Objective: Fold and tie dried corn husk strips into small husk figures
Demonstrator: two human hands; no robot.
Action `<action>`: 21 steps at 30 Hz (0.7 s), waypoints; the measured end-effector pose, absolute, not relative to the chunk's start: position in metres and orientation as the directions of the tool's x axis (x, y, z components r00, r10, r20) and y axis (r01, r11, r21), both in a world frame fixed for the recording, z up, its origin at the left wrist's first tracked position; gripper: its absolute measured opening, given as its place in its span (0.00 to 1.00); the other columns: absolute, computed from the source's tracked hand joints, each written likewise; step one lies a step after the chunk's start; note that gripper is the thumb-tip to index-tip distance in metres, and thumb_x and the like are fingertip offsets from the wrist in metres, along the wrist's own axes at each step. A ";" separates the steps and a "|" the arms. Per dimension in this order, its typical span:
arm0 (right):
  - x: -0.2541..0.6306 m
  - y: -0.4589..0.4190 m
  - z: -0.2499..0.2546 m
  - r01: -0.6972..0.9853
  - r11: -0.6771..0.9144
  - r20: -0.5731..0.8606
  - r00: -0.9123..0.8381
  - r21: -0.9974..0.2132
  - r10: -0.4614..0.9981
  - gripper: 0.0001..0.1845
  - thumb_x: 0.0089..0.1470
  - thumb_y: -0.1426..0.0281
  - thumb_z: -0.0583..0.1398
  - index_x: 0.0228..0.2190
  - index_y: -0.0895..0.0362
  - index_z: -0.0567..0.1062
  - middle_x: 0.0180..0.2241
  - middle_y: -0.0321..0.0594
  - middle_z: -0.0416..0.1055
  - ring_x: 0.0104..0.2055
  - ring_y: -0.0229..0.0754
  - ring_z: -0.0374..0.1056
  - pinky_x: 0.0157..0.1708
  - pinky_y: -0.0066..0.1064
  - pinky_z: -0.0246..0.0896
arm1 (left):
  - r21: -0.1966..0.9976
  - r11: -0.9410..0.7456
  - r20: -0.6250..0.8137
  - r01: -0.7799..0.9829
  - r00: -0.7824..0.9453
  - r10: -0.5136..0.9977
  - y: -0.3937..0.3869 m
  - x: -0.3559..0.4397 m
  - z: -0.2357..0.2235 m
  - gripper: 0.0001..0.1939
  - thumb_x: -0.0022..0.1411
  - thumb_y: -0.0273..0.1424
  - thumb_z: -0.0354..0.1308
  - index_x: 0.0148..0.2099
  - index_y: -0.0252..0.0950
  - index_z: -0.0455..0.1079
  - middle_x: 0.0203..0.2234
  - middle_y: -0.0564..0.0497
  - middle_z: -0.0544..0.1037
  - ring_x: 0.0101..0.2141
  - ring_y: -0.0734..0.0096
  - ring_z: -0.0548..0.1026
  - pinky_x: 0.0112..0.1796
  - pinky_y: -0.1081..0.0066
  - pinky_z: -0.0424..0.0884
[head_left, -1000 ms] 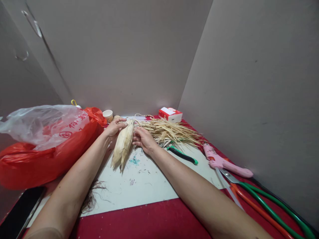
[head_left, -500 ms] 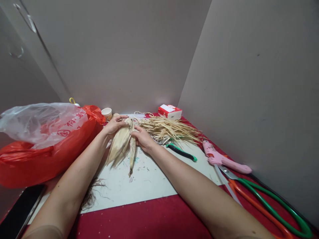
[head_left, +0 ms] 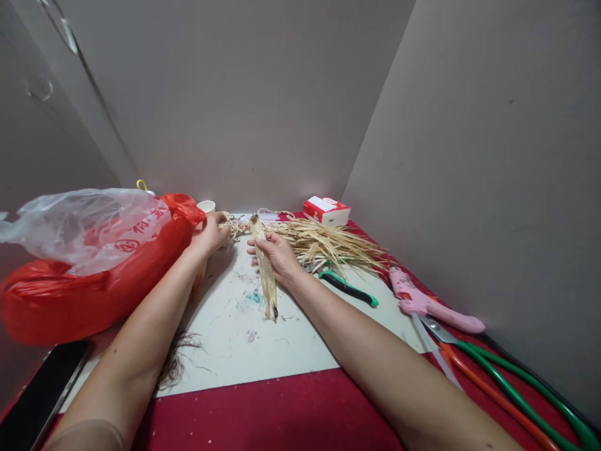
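My right hand (head_left: 278,255) pinches a narrow, folded dried corn husk (head_left: 265,269) between thumb and fingers, over the white board (head_left: 235,363). The husk hangs down with dark tips at its lower end. My left hand (head_left: 210,235) is curled beside the red bag, near the paper cup (head_left: 206,206). A pale piece of corn husk (head_left: 200,275) shows below it, mostly hidden by the wrist and forearm. To the right of my right hand lies a heap of dry straw-like strips (head_left: 333,243).
Red and clear plastic bags (head_left: 94,294) bulge at left, above a black phone-like slab (head_left: 44,394). At right lie green-handled pliers (head_left: 350,288), a pink glue gun (head_left: 429,307) and large scissors (head_left: 511,376). A tissue pack (head_left: 327,211) sits behind. Dark fibres (head_left: 176,360) lie by my left forearm.
My hands have moved apart. The left has gone left towards the bag with the wide husk, while the right keeps the narrow husk and has shifted slightly right.
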State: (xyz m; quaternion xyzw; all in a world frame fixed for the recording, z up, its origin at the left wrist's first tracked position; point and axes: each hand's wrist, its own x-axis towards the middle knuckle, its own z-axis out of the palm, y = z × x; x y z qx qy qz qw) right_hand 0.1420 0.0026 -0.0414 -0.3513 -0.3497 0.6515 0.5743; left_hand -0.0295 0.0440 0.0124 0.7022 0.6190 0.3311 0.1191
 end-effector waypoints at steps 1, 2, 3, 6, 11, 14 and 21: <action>0.142 0.003 -0.043 -0.508 -0.087 -0.049 -0.087 -0.857 0.995 0.13 0.42 0.70 0.65 0.27 0.55 0.65 0.29 0.36 0.76 0.25 0.37 0.71 0.18 0.25 0.64 | 0.666 -0.235 0.286 0.708 0.049 0.957 0.040 -0.021 0.015 0.06 0.54 0.32 0.59 0.31 0.34 0.69 0.27 0.47 0.75 0.32 0.67 0.74 0.34 0.69 0.69; 0.142 0.004 -0.044 -0.513 -0.080 -0.040 -0.088 -0.855 0.995 0.13 0.40 0.69 0.66 0.27 0.55 0.66 0.27 0.34 0.75 0.24 0.37 0.70 0.18 0.25 0.64 | 0.762 -0.238 0.216 0.602 0.111 0.970 0.035 -0.012 0.016 0.10 0.55 0.36 0.59 0.30 0.34 0.69 0.25 0.48 0.74 0.28 0.70 0.73 0.30 0.71 0.68; 0.142 0.004 -0.045 -0.517 -0.074 -0.030 -0.093 -0.853 0.995 0.14 0.39 0.68 0.67 0.26 0.55 0.68 0.24 0.33 0.74 0.23 0.36 0.69 0.18 0.25 0.64 | 0.835 -0.216 0.150 0.506 0.169 0.974 0.032 -0.005 0.017 0.12 0.54 0.38 0.60 0.30 0.33 0.68 0.23 0.49 0.74 0.25 0.72 0.72 0.27 0.73 0.68; 0.143 0.005 -0.046 -0.537 -0.054 0.009 -0.115 -0.842 0.993 0.13 0.37 0.65 0.69 0.24 0.57 0.72 0.19 0.31 0.72 0.21 0.34 0.65 0.20 0.25 0.63 | 0.946 -0.124 0.050 0.298 0.244 0.968 0.027 0.008 0.016 0.16 0.50 0.40 0.65 0.26 0.32 0.67 0.17 0.53 0.70 0.19 0.78 0.69 0.24 0.75 0.66; 0.144 0.005 -0.045 -0.520 -0.067 0.030 -0.175 -0.852 0.984 0.13 0.39 0.61 0.67 0.24 0.57 0.75 0.23 0.36 0.75 0.23 0.35 0.66 0.23 0.25 0.62 | 0.996 0.029 -0.050 0.083 0.273 0.961 0.033 -0.001 0.011 0.17 0.50 0.37 0.67 0.23 0.32 0.63 0.13 0.58 0.63 0.18 0.79 0.68 0.28 0.73 0.70; 0.145 0.004 -0.043 -0.479 -0.092 0.022 -0.227 -0.873 0.974 0.12 0.39 0.62 0.67 0.25 0.57 0.76 0.23 0.35 0.75 0.22 0.35 0.66 0.20 0.24 0.60 | 0.997 0.056 -0.069 0.050 0.328 0.942 0.036 -0.006 0.011 0.17 0.49 0.37 0.67 0.24 0.32 0.64 0.14 0.59 0.62 0.19 0.79 0.68 0.29 0.72 0.71; 0.146 0.006 -0.042 -0.451 -0.072 0.016 -0.189 -0.890 0.982 0.12 0.36 0.65 0.67 0.23 0.58 0.73 0.17 0.31 0.68 0.16 0.29 0.58 0.13 0.19 0.52 | 0.998 0.033 -0.046 0.054 0.261 0.964 0.037 -0.002 0.004 0.17 0.49 0.40 0.66 0.28 0.32 0.65 0.17 0.58 0.65 0.18 0.82 0.65 0.24 0.76 0.67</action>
